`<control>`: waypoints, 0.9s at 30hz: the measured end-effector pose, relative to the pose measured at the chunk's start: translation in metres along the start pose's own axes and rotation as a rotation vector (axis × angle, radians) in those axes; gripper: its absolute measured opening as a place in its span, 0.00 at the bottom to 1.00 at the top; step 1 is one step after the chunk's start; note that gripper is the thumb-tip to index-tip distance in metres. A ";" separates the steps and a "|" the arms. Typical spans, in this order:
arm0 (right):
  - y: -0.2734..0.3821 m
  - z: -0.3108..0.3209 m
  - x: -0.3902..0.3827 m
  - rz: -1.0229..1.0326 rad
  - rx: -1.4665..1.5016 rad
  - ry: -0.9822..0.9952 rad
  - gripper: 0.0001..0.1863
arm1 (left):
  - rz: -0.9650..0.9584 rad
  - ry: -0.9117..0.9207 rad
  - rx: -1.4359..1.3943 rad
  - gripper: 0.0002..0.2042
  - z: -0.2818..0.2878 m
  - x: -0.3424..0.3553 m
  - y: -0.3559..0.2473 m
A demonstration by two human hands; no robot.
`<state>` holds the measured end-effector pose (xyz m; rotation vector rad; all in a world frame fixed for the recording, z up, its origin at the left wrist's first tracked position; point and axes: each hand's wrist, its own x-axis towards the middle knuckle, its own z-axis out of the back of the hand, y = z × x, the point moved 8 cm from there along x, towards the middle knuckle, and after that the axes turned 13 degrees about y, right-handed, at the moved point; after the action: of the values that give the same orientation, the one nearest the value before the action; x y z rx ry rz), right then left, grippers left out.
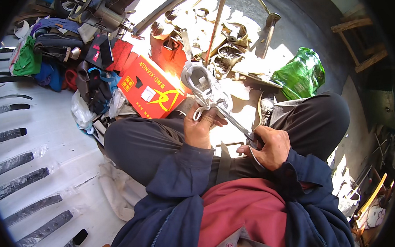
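A pale grey lace-up sneaker (205, 83) is held up in front of my knees, its opening tilted away from my body. My left hand (201, 125) is closed around its toe end, with the white laces just above the fingers. From the sneaker's toe a thin grey strip (239, 124) slants down to my right hand (271, 147). Those fingers are curled around the strip's lower end, thumb pointing left. I cannot tell whether the strip is part of the sole or a separate piece. A dark strap (224, 160) lies across my lap below.
A red shoebox (152, 87) stands just left of the sneaker. A green plastic bag (301, 74) lies beyond my right knee. Scraps and tools litter the sunlit floor ahead, with a hammer (270, 33) among them. Bags and a machine crowd the far left. A wooden stool (358, 45) stands far right.
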<state>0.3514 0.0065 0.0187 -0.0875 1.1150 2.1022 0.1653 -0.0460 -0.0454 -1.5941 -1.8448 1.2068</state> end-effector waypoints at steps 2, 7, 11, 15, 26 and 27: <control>-0.001 -0.001 0.000 -0.015 -0.005 0.037 0.28 | -0.004 0.006 0.016 0.11 0.001 0.000 0.001; 0.001 0.000 0.001 -0.008 -0.013 0.035 0.28 | -0.012 0.013 0.027 0.11 0.000 -0.001 0.003; -0.001 -0.001 0.001 -0.022 -0.035 0.051 0.29 | -0.015 0.017 0.022 0.11 -0.001 0.000 0.003; 0.001 0.003 -0.001 0.026 -0.029 0.009 0.29 | -0.005 0.018 0.009 0.11 0.000 -0.001 0.004; -0.004 0.004 -0.003 0.033 -0.065 0.025 0.30 | 0.032 0.030 -0.001 0.10 0.000 -0.001 0.010; -0.002 0.005 -0.004 0.052 -0.066 0.004 0.30 | 0.028 0.032 -0.001 0.10 -0.001 -0.001 0.009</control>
<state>0.3569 0.0088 0.0221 -0.0954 1.0611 2.1865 0.1715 -0.0473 -0.0522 -1.6354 -1.8098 1.1859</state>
